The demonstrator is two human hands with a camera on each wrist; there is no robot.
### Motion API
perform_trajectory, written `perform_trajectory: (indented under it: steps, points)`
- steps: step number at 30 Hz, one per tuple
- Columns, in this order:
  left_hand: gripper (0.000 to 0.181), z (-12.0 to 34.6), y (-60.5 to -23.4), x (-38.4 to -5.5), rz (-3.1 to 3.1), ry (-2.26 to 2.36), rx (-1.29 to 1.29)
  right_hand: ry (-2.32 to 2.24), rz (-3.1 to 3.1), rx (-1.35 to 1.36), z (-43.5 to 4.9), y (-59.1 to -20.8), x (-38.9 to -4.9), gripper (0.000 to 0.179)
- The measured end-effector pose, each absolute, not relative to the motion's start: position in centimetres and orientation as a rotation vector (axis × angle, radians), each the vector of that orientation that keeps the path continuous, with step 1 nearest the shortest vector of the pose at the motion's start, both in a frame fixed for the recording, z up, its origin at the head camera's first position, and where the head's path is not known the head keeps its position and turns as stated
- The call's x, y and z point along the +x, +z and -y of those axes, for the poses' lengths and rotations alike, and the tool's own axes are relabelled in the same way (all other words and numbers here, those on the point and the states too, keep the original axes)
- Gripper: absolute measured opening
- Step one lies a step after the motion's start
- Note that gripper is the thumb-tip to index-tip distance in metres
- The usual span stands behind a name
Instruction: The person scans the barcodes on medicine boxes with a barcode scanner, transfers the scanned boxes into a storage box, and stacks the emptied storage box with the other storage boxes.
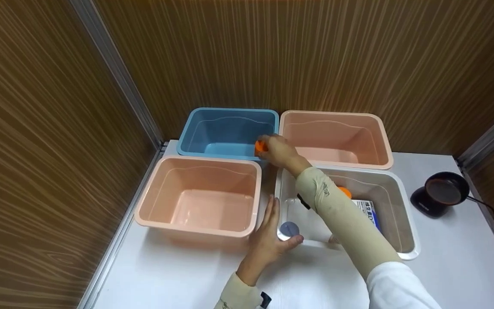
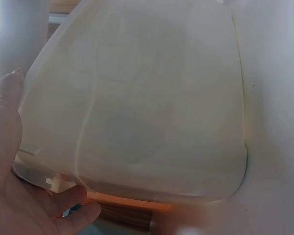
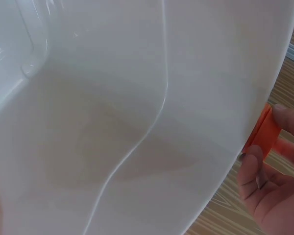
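Observation:
In the head view my right hand pinches a short, round orange object at the front right corner of the blue bin. The right wrist view shows my thumb and fingers round this orange object; what kind it is cannot be made out. My left hand lies at the front left corner of the white bin, fingers straight along its outside and thumb by the front rim. Inside that bin are a grey round thing, another orange round thing and a blue-and-white printed package, partly hidden by my right arm.
A pink bin stands left of the white one, and a second pink bin behind it, beside the blue bin. At right, a small black pan-like device with a cable sits on the white table. Wood-grain walls enclose the back and sides.

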State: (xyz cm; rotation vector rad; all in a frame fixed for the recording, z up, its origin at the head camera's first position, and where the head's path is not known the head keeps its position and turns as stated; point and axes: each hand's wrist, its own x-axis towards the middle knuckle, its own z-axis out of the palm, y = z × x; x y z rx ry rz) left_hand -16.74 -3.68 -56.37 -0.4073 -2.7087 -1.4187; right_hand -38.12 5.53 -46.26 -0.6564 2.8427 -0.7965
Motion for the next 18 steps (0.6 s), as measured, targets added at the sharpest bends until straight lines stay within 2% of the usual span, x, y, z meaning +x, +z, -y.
perform_trajectory:
  steps: [12, 18]
  points:
    - [0.119, 3.6, -56.4, -16.9, 2.710, -1.444, -0.420, -0.792, -2.862, -0.578, -6.8, -44.5, -37.9, 0.053]
    - [0.116, 3.7, -56.3, -16.9, 2.704, -1.433, -0.430, -0.911, -2.908, -0.597, -9.0, -42.7, -37.5, 0.046]
